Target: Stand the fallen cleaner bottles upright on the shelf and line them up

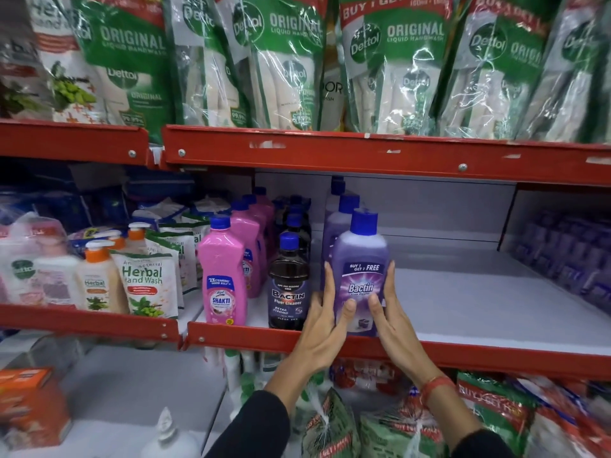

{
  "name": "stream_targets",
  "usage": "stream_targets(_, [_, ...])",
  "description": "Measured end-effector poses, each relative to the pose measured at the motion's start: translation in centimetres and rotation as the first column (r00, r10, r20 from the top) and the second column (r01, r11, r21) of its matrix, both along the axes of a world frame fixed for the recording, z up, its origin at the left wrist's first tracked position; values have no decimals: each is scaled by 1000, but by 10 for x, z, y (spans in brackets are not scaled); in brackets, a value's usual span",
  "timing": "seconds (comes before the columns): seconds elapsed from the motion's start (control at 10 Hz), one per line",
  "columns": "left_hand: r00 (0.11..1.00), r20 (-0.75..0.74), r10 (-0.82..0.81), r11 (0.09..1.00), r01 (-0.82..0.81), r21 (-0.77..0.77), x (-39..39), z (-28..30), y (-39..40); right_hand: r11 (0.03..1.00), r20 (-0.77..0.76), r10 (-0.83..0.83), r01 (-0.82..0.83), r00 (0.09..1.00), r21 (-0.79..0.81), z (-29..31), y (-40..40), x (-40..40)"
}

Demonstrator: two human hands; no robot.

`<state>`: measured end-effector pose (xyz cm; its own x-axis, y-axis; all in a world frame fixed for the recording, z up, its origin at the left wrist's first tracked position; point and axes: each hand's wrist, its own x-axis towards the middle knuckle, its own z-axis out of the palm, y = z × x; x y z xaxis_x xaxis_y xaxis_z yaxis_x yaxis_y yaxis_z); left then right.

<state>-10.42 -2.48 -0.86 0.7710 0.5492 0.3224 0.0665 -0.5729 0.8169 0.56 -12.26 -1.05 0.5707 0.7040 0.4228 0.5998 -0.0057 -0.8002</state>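
Head view. My left hand (322, 328) and right hand (390, 320) press flat against opposite sides of the purple Bactin bottle (360, 276), fingers extended, clasping it between the palms. The bottle stands upright at the front edge of the middle shelf (479, 299), its blue cap uppermost and its "Buy 1 Get 1 Free" label facing me. Directly behind it a row of matching purple bottles (340, 213) recedes toward the back wall. Just to its left stands a dark Bactin Floor Cleaner bottle (288, 285) heading its own row, then a pink Shakti bottle (223, 276) heading another. The shelf surface to the right of the held bottle is white and bare. Farther right, a blurred mass of purple packages (568, 256) may be further cleaner stock; I cannot tell. Dettol handwash refill pouches (393, 61) fill the shelf above.
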Motion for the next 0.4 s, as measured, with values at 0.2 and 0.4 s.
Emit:
stream_targets(0.2, [987,-148,-62,998,61,-8,-18,4,-8,994,46,-97,99,994,-37,1,-5,-17])
stream_targets(0.4, [990,138,11,971,-44,236,-62,16,-8,973,254,-231,226,939,50,0,-13,-53])
